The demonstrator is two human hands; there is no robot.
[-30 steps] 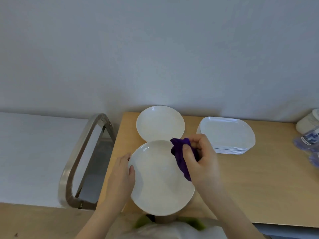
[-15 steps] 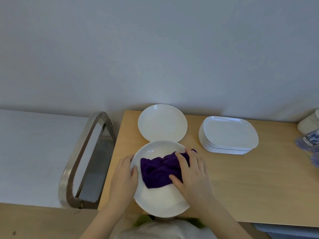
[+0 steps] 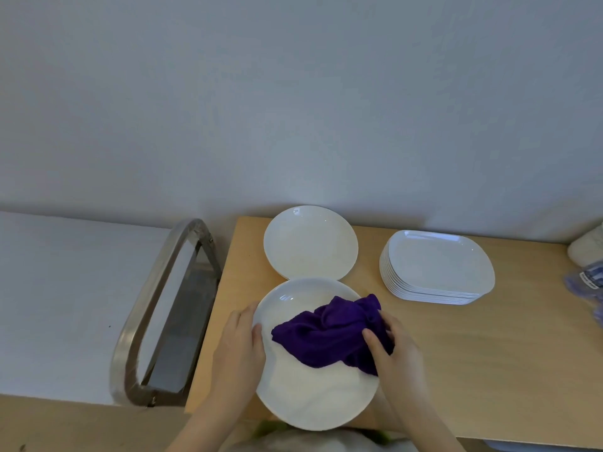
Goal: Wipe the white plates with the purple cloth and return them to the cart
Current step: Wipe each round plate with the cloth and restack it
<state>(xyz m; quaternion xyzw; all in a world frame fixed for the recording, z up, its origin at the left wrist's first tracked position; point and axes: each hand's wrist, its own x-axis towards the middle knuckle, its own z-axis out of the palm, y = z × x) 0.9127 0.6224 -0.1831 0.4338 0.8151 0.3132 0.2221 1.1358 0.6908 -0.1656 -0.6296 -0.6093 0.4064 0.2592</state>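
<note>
My two hands, the left hand (image 3: 239, 349) and the right hand (image 3: 396, 352), are bare, my arms have no sleeves on them, and my top (image 3: 293, 442) looks white with a bit of green.

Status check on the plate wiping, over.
Left hand grips round plate at its rim. Right hand grips purple cloth on it. Nothing in the way.

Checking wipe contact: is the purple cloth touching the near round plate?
Touching. Head view: purple cloth lies spread on the near round plate, gripped by the right hand.
</note>
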